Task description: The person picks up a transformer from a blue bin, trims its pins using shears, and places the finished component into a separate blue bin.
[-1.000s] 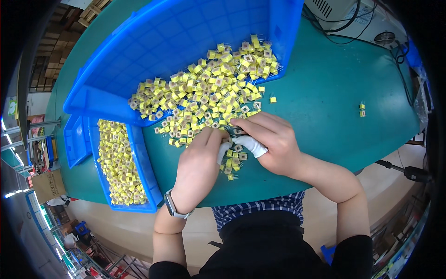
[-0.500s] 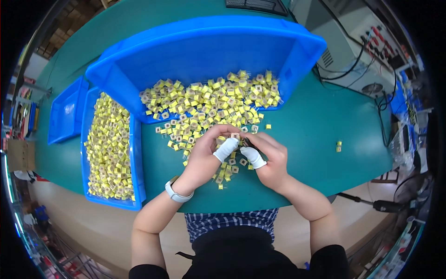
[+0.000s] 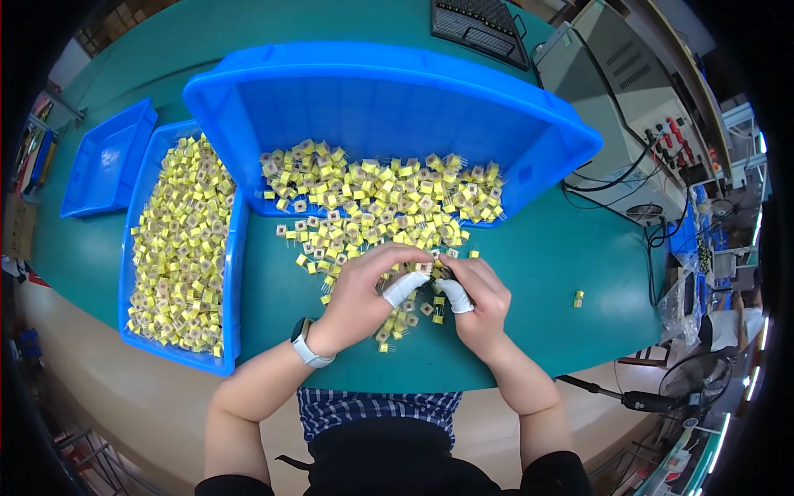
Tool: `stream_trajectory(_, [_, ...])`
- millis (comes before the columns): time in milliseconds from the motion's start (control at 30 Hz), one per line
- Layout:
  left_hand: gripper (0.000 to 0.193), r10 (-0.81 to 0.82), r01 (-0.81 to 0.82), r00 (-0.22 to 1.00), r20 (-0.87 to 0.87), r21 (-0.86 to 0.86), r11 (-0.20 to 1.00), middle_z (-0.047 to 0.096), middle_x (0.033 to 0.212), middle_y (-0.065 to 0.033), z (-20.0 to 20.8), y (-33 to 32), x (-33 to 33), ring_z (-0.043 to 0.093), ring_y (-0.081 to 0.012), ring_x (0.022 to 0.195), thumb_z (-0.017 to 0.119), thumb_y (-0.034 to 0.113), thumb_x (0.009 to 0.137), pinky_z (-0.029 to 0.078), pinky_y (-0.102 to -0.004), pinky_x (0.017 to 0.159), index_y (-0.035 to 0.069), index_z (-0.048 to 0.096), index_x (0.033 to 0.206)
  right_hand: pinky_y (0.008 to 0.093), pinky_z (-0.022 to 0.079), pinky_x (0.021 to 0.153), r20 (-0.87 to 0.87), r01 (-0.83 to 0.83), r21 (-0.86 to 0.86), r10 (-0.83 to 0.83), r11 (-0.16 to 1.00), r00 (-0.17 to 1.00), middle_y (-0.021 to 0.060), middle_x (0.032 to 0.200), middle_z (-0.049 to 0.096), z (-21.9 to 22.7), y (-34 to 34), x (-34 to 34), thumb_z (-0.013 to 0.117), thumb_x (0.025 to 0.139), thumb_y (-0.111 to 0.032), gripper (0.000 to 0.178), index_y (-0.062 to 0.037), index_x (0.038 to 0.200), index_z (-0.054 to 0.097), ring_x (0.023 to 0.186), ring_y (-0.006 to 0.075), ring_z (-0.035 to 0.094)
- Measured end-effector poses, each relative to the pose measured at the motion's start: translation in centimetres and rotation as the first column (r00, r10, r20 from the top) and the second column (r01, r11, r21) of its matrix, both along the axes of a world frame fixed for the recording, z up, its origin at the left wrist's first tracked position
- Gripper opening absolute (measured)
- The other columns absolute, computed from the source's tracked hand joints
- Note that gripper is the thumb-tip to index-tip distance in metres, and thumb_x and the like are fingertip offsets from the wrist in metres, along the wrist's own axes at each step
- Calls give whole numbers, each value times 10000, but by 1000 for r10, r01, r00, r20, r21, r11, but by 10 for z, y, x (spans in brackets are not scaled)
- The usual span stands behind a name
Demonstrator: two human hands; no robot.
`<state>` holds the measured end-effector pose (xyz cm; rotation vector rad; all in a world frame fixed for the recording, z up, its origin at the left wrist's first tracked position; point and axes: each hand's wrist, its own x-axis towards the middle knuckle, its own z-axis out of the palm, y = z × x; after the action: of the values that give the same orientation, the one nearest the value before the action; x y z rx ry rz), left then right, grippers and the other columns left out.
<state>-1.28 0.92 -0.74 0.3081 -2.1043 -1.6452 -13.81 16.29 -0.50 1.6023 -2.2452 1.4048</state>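
Before me, a heap of small yellow taped coil components (image 3: 389, 223) with thin pins spills from a tilted blue bin. My left hand (image 3: 357, 296) pinches one such coil component (image 3: 424, 268), its pale face with a square core showing, between thumb and fingers. Close beside it, my right hand (image 3: 481, 302) is closed, its thumb and bent fingers meeting near that component. What lies in the right fingers is hidden; a dark bit shows between the hands. Both thumbs wear white finger covers. Loose components (image 3: 397, 321) lie beneath the hands.
The large blue bin (image 3: 397, 78) leans open towards me on the green table (image 3: 579, 355). A blue tray (image 3: 236, 289) of components stands left, beside a smaller blue tray (image 3: 107, 165). Two components (image 3: 578, 299) sit apart at right, near a grey cabled machine (image 3: 612, 107).
The whole view has turned and shifted, moving the bin and trays in the picture. Both hands stay together, with a component still in the left fingers.
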Motion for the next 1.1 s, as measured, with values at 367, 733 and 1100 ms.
stream_trajectory(367, [305, 16, -25, 997, -82, -103, 994, 704, 1110, -108, -1, 0, 0, 688, -286, 998, 672, -21, 851, 552, -351, 785, 71, 689, 1141, 364, 493, 679, -128, -4, 52, 11, 999, 992, 123, 848, 696, 1, -3, 0, 719, 769, -19, 279, 12, 1046, 729, 744, 279, 645])
stream_trajectory(733, [309, 16, -32, 994, -107, -147, 989, 701, 1107, -112, -2, 1, -2, 688, -285, 959, 688, -26, 840, 550, -352, 761, 65, 691, 1135, 365, 492, 675, -143, -1, 49, 8, 999, 990, 124, 840, 693, 1, -3, 0, 715, 752, -5, 288, 19, 1039, 728, 731, 279, 641])
stream_trajectory(1100, [258, 20, -22, 999, -26, -103, 994, 722, 1067, -106, 0, 3, 1, 696, -266, 993, 720, -11, 839, 561, -349, 811, 53, 700, 1088, 375, 474, 657, -149, -14, 35, 19, 999, 989, 113, 900, 710, -4, -1, 0, 699, 724, 5, 344, 3, 1067, 725, 759, 279, 648])
